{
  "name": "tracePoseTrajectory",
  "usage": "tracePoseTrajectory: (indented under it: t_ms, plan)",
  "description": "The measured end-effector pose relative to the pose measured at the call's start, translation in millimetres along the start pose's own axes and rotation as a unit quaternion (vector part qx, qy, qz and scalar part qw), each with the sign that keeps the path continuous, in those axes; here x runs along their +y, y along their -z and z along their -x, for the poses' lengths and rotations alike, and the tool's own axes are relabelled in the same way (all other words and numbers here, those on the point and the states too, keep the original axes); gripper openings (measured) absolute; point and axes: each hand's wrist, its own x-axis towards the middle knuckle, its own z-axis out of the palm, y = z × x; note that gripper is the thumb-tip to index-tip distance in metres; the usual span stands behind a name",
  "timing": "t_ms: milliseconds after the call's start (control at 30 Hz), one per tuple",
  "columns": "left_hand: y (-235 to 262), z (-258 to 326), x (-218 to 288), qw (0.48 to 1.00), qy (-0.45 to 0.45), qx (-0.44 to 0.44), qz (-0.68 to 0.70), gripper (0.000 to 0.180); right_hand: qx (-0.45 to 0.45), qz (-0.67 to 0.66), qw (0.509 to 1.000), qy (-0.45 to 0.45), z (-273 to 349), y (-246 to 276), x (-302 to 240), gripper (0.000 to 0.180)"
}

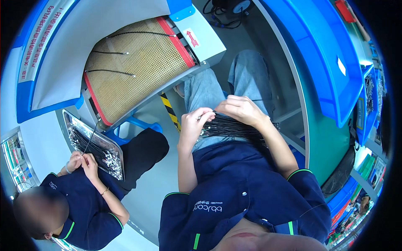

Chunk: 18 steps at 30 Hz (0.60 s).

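Note:
A bundle of thin black cables [234,129] lies across my lap, with small pale connector ends showing at its left side. Just above it, my left hand [194,126] and my right hand [242,110] meet, fingertips almost touching. Both are closed in a pinch on the dark end of a black cable [215,112]. My fingers hide most of that end, so its exact shape does not show. The right wrist passes over the right part of the bundle.
A mesh conveyor belt [138,83] with red edges carries several black cables ahead-left. At left, a co-worker [83,209] handles a cable over a metal tray [119,150] of cables. Blue bins [335,54] stand along the green-topped table [320,144] at right.

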Motion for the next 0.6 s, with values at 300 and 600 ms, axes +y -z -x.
tracePoseTrajectory:
  t_ms: [300, 600]
  plan:
    - [3.7, -2.9, -12.3, 0.910, -0.316, 0.095, -0.250, 0.011, -0.001, -0.035, 0.998, -0.045, -8.0, 3.4, -8.1, 0.011]
    - [-1.6, -2.4, -8.0, 0.900, -0.332, 0.113, -0.260, 0.013, 0.027, -0.066, 0.994, -0.083, -4.6, -1.8, -9.6, 0.011]
